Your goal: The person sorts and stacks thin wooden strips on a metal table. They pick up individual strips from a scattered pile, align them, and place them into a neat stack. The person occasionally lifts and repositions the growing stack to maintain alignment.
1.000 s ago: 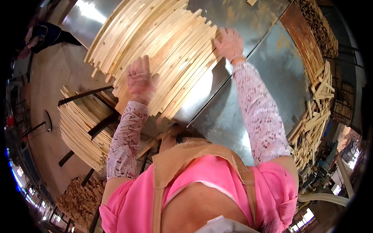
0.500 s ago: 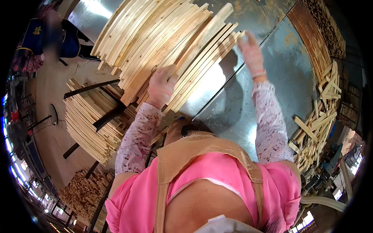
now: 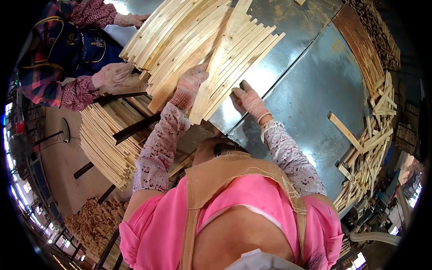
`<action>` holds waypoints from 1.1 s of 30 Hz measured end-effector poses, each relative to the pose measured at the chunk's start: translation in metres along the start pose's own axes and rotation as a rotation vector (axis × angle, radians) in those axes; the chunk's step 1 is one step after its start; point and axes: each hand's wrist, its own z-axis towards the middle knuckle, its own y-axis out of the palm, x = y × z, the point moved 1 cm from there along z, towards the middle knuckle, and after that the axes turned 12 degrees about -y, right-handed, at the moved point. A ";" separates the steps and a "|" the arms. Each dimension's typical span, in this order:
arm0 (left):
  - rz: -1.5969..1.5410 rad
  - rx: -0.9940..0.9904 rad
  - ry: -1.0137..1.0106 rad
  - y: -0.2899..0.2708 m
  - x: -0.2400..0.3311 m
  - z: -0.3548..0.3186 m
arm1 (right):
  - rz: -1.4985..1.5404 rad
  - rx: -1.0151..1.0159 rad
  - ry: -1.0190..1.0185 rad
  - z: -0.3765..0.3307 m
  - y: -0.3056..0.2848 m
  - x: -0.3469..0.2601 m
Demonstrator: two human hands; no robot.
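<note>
A long pale wooden strip point(image 3: 221, 60) lies aslant on top of a row of similar wooden strips point(image 3: 245, 54) on the metal table. Its near end is beside my left hand point(image 3: 191, 85), gloved and closed on the strip's left edge. My right hand point(image 3: 251, 101), also gloved, is just right of the row, by the outermost strip. Its thumb and fingers are apart with nothing between them. Left of the long strip, more strips point(image 3: 180, 42) lie side by side, their near ends uneven.
A co-worker's gloved hand point(image 3: 112, 75) is by the strips at the left. Below it, more strips point(image 3: 108, 139) rest on a rack with dark metal bars point(image 3: 135, 128). Short wooden offcuts point(image 3: 371, 144) lie heaped along the right side of the metal table point(image 3: 315, 94).
My right hand has come nearer and left from the row's far end. The long strip now lies more upright in view. A short offcut juts from the right heap. The co-worker's hands have appeared.
</note>
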 end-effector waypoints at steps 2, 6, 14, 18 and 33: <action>0.074 0.056 0.026 -0.009 -0.008 0.005 | -0.075 0.081 -0.045 -0.004 -0.006 0.014; 0.756 0.250 0.169 -0.033 0.027 -0.005 | -0.040 0.183 -0.068 -0.022 -0.005 0.051; 1.889 0.463 0.340 0.008 0.036 0.018 | -0.373 0.150 -0.215 -0.028 0.005 0.057; 1.797 0.545 0.210 0.009 0.042 0.012 | -0.369 0.081 -0.222 -0.037 0.008 0.049; 0.353 0.103 0.012 0.084 -0.102 -0.051 | 0.687 0.214 -0.277 -0.075 -0.008 0.013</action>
